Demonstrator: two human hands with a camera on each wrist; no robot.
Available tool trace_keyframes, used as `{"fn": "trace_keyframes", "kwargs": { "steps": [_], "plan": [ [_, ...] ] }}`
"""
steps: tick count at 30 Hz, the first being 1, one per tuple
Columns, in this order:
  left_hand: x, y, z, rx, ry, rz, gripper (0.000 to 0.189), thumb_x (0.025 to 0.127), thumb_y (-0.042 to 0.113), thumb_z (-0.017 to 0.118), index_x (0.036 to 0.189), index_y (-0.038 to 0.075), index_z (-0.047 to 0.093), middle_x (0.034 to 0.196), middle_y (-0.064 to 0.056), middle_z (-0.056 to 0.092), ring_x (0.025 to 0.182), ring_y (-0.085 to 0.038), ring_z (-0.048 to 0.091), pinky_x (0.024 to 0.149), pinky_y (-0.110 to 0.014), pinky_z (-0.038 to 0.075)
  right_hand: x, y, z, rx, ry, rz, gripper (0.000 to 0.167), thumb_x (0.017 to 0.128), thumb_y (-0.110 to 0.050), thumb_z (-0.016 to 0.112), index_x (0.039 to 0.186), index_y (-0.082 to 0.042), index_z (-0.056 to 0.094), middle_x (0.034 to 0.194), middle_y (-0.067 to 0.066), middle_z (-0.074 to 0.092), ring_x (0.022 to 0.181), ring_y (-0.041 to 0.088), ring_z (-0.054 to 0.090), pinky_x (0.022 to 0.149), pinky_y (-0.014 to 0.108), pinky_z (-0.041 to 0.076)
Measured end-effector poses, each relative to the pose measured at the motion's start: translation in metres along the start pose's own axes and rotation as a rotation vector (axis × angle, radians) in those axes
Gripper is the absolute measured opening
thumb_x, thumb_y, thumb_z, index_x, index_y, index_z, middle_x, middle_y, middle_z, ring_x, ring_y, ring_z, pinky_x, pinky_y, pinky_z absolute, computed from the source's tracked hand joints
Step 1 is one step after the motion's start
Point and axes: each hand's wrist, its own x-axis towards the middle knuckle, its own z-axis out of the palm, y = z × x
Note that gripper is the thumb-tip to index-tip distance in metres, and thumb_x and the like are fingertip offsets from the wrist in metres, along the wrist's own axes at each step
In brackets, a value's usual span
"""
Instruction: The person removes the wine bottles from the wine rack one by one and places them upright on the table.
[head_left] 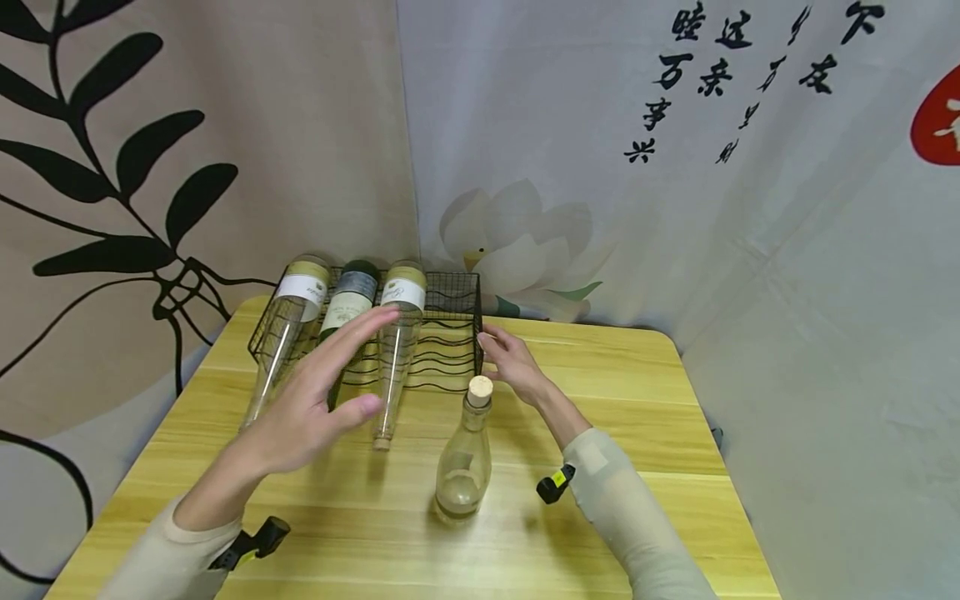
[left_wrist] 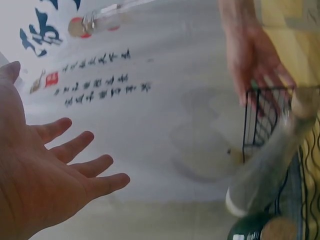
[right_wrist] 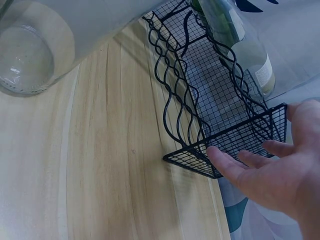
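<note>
A black wire bottle rack (head_left: 453, 293) stands at the back of the wooden table. Three bottles lie in it: a clear one (head_left: 302, 287) at left, a dark green one (head_left: 349, 307) in the middle and another clear, corked one (head_left: 405, 293). My left hand (head_left: 300, 417), fingers spread in the left wrist view, hovers over the bottles and appears to hold nothing. At the rack's right end is my right hand (head_left: 517, 362); its extended fingers (right_wrist: 227, 165) are at the mesh end panel, apparently touching it. A clear glass bottle (head_left: 461, 471) with a cork (head_left: 481, 388) stands upright in front.
The wooden table (head_left: 600, 517) ends at a printed curtain (head_left: 525, 125) behind the rack. More curtain hangs along the right side. A small black and yellow device sits on each wrist.
</note>
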Motion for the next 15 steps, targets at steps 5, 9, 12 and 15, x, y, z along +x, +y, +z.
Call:
{"fn": "trace_keyframes", "kwargs": {
  "steps": [5, 9, 12, 15],
  "plan": [
    [-0.003, -0.010, -0.017, 0.015, 0.047, -0.039, 0.077, 0.104, 0.020, 0.067, 0.177, 0.029, 0.041, 0.185, -0.002, 0.038, 0.173, -0.039, 0.032, 0.132, -0.087, 0.025, -0.001, -0.001, 0.000, -0.015, -0.001, 0.004, 0.068, 0.121, -0.046, 0.052, 0.179, -0.016, 0.034, 0.181, 0.019, 0.039, 0.165, 0.050, 0.043, 0.129, 0.068, 0.051],
    [-0.006, -0.018, -0.028, 0.026, 0.074, -0.071, 0.075, 0.106, 0.018, 0.064, 0.176, 0.033, 0.041, 0.186, -0.003, 0.037, 0.173, -0.042, 0.030, 0.132, -0.089, 0.023, -0.001, -0.002, 0.000, -0.016, -0.001, 0.004, 0.067, 0.121, -0.046, 0.052, 0.179, -0.016, 0.035, 0.181, 0.020, 0.039, 0.165, 0.050, 0.042, 0.129, 0.068, 0.050],
    [-0.008, -0.024, -0.034, 0.043, 0.093, -0.096, 0.074, 0.107, 0.019, 0.064, 0.176, 0.036, 0.041, 0.186, -0.003, 0.037, 0.172, -0.043, 0.032, 0.131, -0.090, 0.023, -0.001, -0.001, 0.000, -0.020, 0.000, 0.006, 0.068, 0.121, -0.047, 0.053, 0.179, -0.016, 0.035, 0.181, 0.020, 0.039, 0.165, 0.050, 0.042, 0.129, 0.068, 0.050],
    [-0.010, -0.031, -0.042, 0.046, 0.106, -0.133, 0.071, 0.110, 0.021, 0.062, 0.176, 0.035, 0.040, 0.186, -0.004, 0.037, 0.172, -0.038, 0.032, 0.138, -0.077, 0.025, 0.000, -0.001, -0.001, -0.021, 0.002, 0.009, 0.069, 0.120, -0.047, 0.054, 0.179, -0.016, 0.035, 0.181, 0.020, 0.040, 0.165, 0.049, 0.043, 0.129, 0.068, 0.051]
  ]
}}
